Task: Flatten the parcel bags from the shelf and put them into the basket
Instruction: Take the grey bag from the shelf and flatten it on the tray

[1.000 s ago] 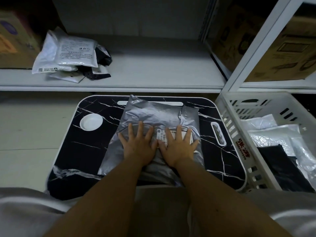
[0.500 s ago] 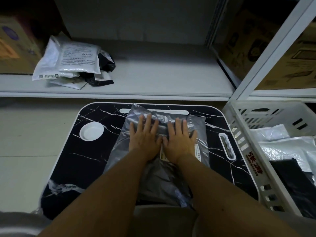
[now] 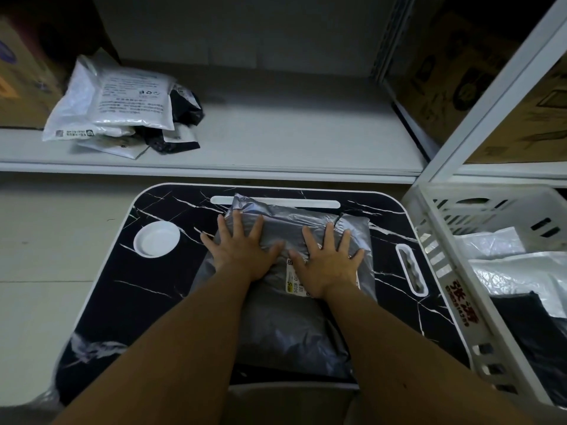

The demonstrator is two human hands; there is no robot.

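Observation:
A grey parcel bag with a shipping label lies on the black marble-pattern lap table. My left hand presses flat on the bag's upper left part, fingers spread. On the upper right part my right hand presses flat too, partly covering the label. A pile of white and black parcel bags sits on the shelf at the far left. The white plastic basket stands at the right with several bags inside.
A white round cup recess is set in the table's left side. Cardboard boxes fill the shelf unit at the right, and another box stands at the far left. A white shelf post rises beside the basket.
Both hands slid forward over the grey bag and then spread apart, the left toward the bag's left edge and the right toward its right edge. The bag lies flatter.

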